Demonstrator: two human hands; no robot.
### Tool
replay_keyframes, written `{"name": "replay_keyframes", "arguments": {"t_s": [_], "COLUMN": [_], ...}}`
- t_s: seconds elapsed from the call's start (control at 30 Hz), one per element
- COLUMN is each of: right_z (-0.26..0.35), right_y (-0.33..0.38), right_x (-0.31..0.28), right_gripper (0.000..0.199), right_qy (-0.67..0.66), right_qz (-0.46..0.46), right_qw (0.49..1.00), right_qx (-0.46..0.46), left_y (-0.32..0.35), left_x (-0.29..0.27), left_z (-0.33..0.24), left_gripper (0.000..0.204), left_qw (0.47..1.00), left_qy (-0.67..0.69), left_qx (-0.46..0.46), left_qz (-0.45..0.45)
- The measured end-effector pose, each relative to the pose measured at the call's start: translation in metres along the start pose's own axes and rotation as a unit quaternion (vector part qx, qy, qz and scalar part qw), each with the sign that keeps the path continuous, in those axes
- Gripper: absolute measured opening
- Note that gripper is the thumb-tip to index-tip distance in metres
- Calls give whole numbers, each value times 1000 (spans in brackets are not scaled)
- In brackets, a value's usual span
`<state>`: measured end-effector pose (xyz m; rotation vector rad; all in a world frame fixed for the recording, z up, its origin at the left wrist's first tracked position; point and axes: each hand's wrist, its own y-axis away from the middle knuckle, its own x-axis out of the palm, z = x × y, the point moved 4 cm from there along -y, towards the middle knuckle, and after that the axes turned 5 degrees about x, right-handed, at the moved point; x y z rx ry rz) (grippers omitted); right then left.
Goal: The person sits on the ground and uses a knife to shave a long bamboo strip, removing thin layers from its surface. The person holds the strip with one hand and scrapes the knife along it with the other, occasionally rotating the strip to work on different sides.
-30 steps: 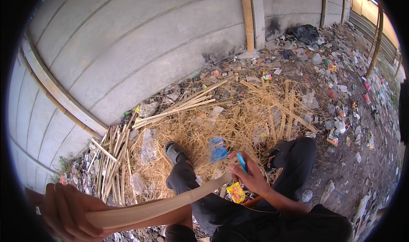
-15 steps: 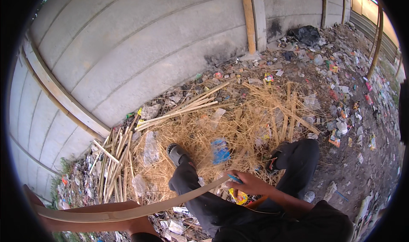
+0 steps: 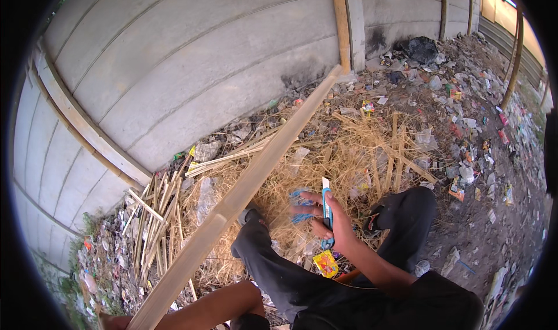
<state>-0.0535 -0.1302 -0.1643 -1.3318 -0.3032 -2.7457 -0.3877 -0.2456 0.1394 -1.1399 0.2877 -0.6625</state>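
A long split bamboo strip slants across the view, raised off the ground, from the lower left up toward the wall post. Its lower end is by my left hand, which grips it at the bottom rim; most of those fingers are cut off or hidden. In my right hand is a box cutter with a blue handle, its blade pointing up. The thumb lies along the handle, while the other fingers stretch out to the left, partly blurred. The strip passes well left of the cutter without touching it.
Dry bamboo shavings cover the ground before my legs. A stack of bamboo strips lies left, with more strips beyond. A concrete panel wall bounds the far side. Scattered litter spreads to the right.
The strip has swung from lying low across my lap to slanting up and away. My left arm has moved right and lower; my right hand has risen, fingers spreading, the cutter turned upward.
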Motion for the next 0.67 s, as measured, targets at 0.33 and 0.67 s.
{"name": "replay_keyframes", "arguments": {"t_s": [0.33, 0.67], "right_z": [46, 153], "right_y": [7, -6], "right_x": [4, -39], "right_gripper": [46, 16], "right_qy": [-207, -204], "right_qz": [111, 14], "right_qw": [949, 946], "right_qx": [-209, -251], "left_y": [116, 258], "left_x": [1, -22], "left_z": [63, 29], "left_gripper": [23, 21], "left_qw": [944, 827], "left_qy": [178, -16], "left_qx": [-81, -529], "left_qz": [-264, -190]}}
